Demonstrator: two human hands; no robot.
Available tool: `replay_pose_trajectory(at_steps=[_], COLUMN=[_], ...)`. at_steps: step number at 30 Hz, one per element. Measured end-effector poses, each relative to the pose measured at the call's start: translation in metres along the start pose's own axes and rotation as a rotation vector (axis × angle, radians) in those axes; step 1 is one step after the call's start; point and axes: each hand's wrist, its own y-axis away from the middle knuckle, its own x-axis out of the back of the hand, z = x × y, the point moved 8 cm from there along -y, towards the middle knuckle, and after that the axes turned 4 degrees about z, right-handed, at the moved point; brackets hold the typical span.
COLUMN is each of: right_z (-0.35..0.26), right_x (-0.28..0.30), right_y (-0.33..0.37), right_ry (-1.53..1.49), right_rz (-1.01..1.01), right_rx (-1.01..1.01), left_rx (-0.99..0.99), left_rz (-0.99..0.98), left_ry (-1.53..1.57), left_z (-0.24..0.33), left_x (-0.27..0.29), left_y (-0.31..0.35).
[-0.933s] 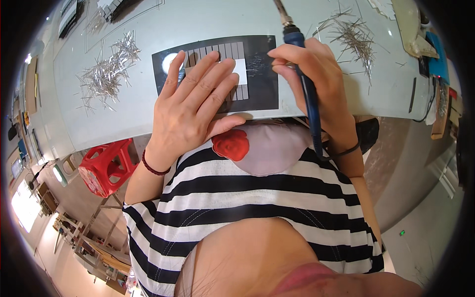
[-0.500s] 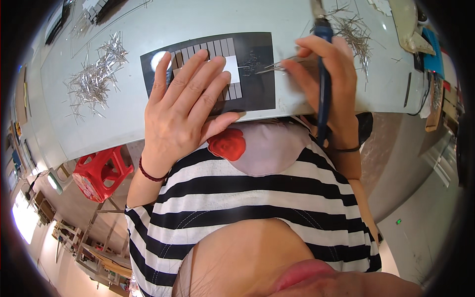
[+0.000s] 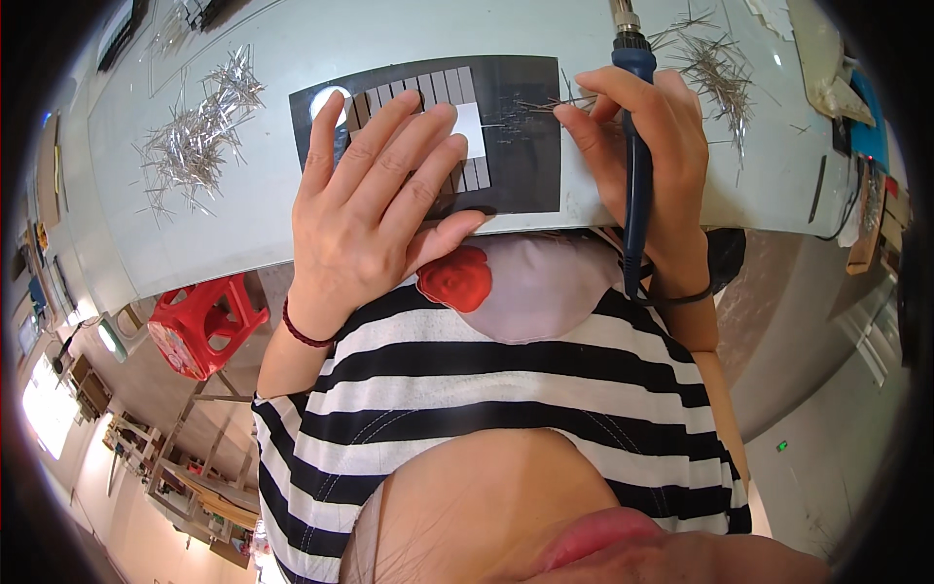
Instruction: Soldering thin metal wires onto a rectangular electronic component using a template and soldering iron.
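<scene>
My left hand [image 3: 375, 200] lies flat, fingers spread, across a dark rectangular board [image 3: 530, 180]. Under its fingers is a panel of narrow grey strips [image 3: 477, 175] with a white patch [image 3: 470, 131] near its right side; the hand hides part of both. In my right hand [image 3: 647, 136] is a soldering iron [image 3: 637, 161] with a dark blue handle, its metal end [image 3: 626, 18] pointing away from me and running out of view. Thumb and forefinger of the same hand also pinch several thin metal wires [image 3: 545, 105], which reach over the board's right part.
Loose silvery wires lie in a heap [image 3: 199, 131] at the left of the pale table [image 3: 117, 243] and in another heap [image 3: 720, 83] beyond my right hand. Left of me stands a red plastic stool [image 3: 209, 326]. A blue object [image 3: 866, 117] is at the far right.
My right hand has moved the pinched wires slightly farther from me over the board. My left hand stays flat on the board. The whole view has shifted a little.
</scene>
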Motion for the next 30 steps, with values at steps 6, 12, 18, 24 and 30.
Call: replay_pose_trajectory(at_steps=[6, 12, 18, 24, 30], right_z=[0.000, 0.003, 0.002, -0.002, -0.002], right_x=[-0.001, -0.005, -0.005, -0.013, -0.006], right_y=[-0.003, -0.007, -0.013, -0.016, -0.016], right_ry=[-0.058, -0.061, -0.056, -0.033, -0.005], right_rz=[-0.062, -0.021, -0.009, -0.042, -0.023], right_rx=[-0.021, -0.044, -0.019, 0.063, 0.079], left_rx=[0.023, 0.014, 0.005, 0.020, 0.005], left_rz=[-0.046, -0.069, -0.083, -0.071, -0.064], left_ry=[-0.001, 0.009, -0.033, -0.044, -0.043], left_z=[0.000, 0.000, 0.002, 0.001, 0.002], left_x=[-0.002, -0.005, -0.005, -0.004, -0.004], left_y=[-0.006, -0.006, -0.007, -0.005, -0.004])
